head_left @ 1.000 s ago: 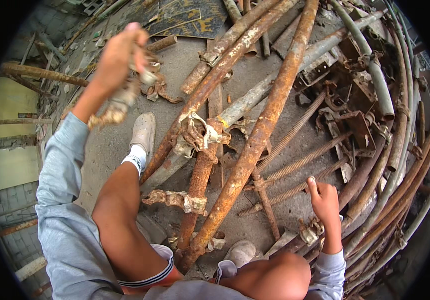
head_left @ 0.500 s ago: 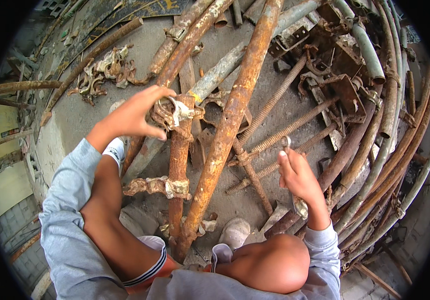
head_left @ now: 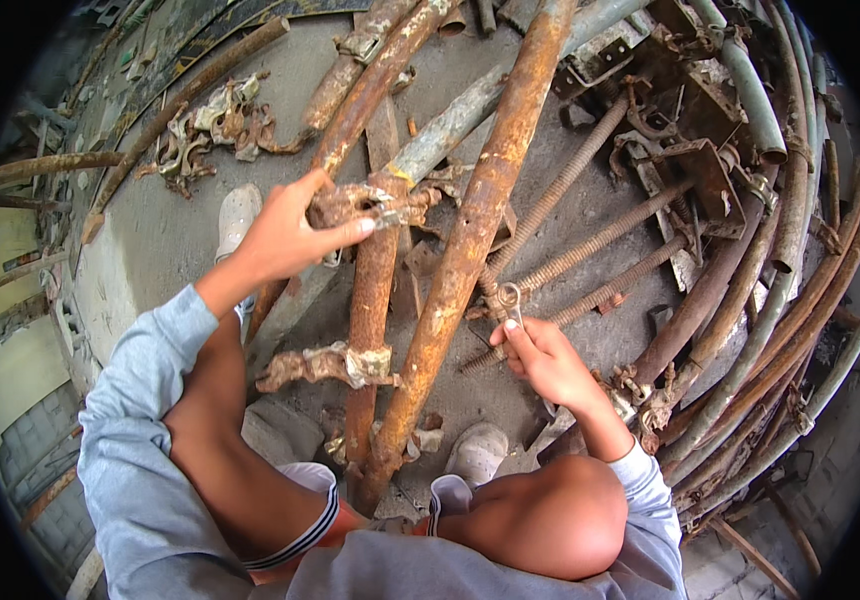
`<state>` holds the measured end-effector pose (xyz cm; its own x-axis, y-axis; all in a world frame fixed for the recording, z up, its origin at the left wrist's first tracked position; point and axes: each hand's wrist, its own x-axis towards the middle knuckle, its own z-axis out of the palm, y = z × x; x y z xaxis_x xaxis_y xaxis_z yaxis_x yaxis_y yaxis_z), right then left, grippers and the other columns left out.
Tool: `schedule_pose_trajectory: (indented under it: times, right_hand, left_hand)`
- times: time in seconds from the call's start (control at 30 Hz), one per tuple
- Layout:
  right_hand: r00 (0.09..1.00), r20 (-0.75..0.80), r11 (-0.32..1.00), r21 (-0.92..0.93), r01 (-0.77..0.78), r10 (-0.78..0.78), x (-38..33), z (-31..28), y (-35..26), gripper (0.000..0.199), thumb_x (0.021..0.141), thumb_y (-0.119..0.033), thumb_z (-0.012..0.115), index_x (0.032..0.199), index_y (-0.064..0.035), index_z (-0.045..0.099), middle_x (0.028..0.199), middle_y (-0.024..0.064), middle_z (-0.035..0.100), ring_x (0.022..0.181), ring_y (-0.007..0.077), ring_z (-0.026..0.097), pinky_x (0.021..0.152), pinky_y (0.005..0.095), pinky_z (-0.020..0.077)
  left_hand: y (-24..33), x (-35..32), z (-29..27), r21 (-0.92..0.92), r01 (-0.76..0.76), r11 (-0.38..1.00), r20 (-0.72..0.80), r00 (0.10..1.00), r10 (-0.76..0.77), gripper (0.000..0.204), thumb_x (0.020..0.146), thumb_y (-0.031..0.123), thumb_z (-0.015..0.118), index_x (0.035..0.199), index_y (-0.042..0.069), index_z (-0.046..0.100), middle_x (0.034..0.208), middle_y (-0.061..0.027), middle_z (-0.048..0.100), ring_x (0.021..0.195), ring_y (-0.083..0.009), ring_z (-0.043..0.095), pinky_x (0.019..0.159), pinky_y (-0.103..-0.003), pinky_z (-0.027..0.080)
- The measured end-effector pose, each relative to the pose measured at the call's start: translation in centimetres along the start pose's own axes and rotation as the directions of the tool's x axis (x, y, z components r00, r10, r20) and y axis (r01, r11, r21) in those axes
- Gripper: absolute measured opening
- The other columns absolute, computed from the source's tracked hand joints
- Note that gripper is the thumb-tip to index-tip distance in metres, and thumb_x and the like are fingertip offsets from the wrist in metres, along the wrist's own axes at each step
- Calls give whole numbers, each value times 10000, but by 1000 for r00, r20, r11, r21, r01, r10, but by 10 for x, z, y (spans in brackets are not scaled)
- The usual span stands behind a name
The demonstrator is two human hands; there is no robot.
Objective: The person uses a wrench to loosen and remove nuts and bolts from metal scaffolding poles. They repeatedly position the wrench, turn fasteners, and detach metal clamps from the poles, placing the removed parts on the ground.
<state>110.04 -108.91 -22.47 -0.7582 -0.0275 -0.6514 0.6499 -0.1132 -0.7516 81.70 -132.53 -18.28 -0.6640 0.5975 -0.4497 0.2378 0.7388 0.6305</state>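
My left hand (head_left: 285, 232) closes its thumb and fingers on the left end of a rusty scaffold clamp (head_left: 375, 205). That clamp sits around the top part of a short rusty pipe (head_left: 370, 290) that stands between my legs. Lower on the same pipe is a second scaffold clamp (head_left: 335, 366), with no hand on it. My right hand (head_left: 548, 365) is closed around a metal wrench; the wrench's ring end (head_left: 511, 297) points up past my thumb, and its other end is hidden by the hand. A long rusty pipe (head_left: 480, 220) runs between my two hands.
Loose clamps (head_left: 215, 130) lie in a heap at the far left. Threaded rods (head_left: 610, 260) with rusty brackets (head_left: 700, 185) lie to the right, beside a stack of long pipes (head_left: 790, 330). A grey pipe (head_left: 450, 130) slants away behind the clamp.
My left hand has closed on the upper clamp, which has turned on its pipe. My right hand with the wrench has come left, toward the long rusty pipe.
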Motion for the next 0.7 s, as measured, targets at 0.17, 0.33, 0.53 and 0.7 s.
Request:
schedule_pose_trajectory:
  times: [0.17, 0.33, 0.53, 0.7]
  right_hand:
    - [999, -26, 999, 9, 48, -48, 8, -2, 11, 314, 1114, -270, 441, 989, -24, 591, 672, -8, 471, 609, 92, 462, 557, 280, 412]
    - [980, -15, 915, -359, 182, -201, 6, 2, 3, 330, 1084, -267, 495, 934, 12, 585, 699, 134, 558, 654, 249, 557, 650, 415, 461]
    - [986, -11, 920, -363, 149, -164, 1, 6, 7, 373, 1075, -309, 504, 946, 31, 587, 766, 221, 585, 754, 365, 587, 703, 467, 477]
    - [996, -17, 989, -121, 81, -84, 20, 1, 40, 415, 1109, -335, 461, 824, -42, 534, 702, -9, 533, 618, 96, 499, 576, 296, 433]
  left_hand:
    - [29, 5, -25, 584, -269, 766, 78, 958, 277, 692, 785, 462, 798, 1268, 15, 583, 1289, -211, 635, 1201, -358, 601, 978, -474, 499]
    - [104, 21, 9, 511, -377, 772, 247, 925, 288, 713, 790, 334, 759, 1386, 24, 521, 1313, -204, 614, 1254, -369, 570, 1026, -473, 475]
    - [110, -8, 52, 404, -670, 622, 95, 707, 700, 271, 820, 171, 738, 996, 42, 578, 810, -120, 549, 764, -326, 585, 680, -448, 471]
    - [40, -106, 84, 0, -239, 971, 244, 942, 232, 232, 850, 148, 728, 897, 28, 535, 754, -103, 527, 691, -260, 570, 638, -401, 462]
